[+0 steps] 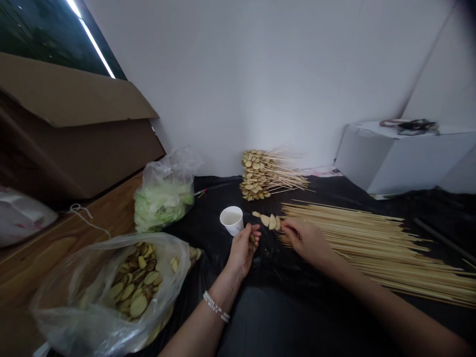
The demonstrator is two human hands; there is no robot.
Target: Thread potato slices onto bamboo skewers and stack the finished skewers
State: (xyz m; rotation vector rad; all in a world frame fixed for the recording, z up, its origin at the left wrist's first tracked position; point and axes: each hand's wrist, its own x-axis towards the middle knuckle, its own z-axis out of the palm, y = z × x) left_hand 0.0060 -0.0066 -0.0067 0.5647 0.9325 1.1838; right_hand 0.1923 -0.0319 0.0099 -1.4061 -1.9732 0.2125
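My right hand (pixel 304 240) pinches a skewer near several pale slices, which look like potato (pixel 273 222), threaded along it. The skewer points left, toward the paper cup. My left hand (pixel 242 250) is curled, palm turned to the right, around a few potato slices (pixel 253 241) partly hidden by the fingers. Just behind my left hand stands a white paper cup (pixel 231 218). Under my right forearm and to its right lies a wide spread of bare bamboo skewers (pixel 357 233).
An open plastic bag (pixel 174 248) of potato slices (pixel 139 305) lies at front left. Behind it sits a bag of chopped pale-green vegetable (pixel 163 201). Filled skewers (pixel 256 173) are stacked by the wall. A cardboard box (pixel 85 153) stands left, a white box (pixel 416 158) right. Black plastic (pixel 282 317) covers the table.
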